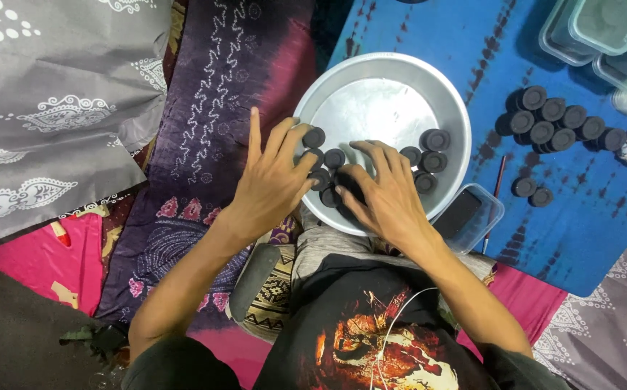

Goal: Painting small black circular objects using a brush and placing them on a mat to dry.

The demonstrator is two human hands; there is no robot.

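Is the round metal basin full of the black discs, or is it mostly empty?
Mostly empty. The metal basin shows a bare shiny bottom; the black discs lie only along its near side, by the left hand and right hand.

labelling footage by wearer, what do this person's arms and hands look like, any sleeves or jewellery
Both forearms are bare to the elbow: no sleeves, gloves, watch or rings show on the left hand or the right hand. The person wears a black t-shirt with an orange-and-white graphic print, and a thin white cable runs down it.

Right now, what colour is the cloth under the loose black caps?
Blue with darker streaks, in the head view: cloth, caps.
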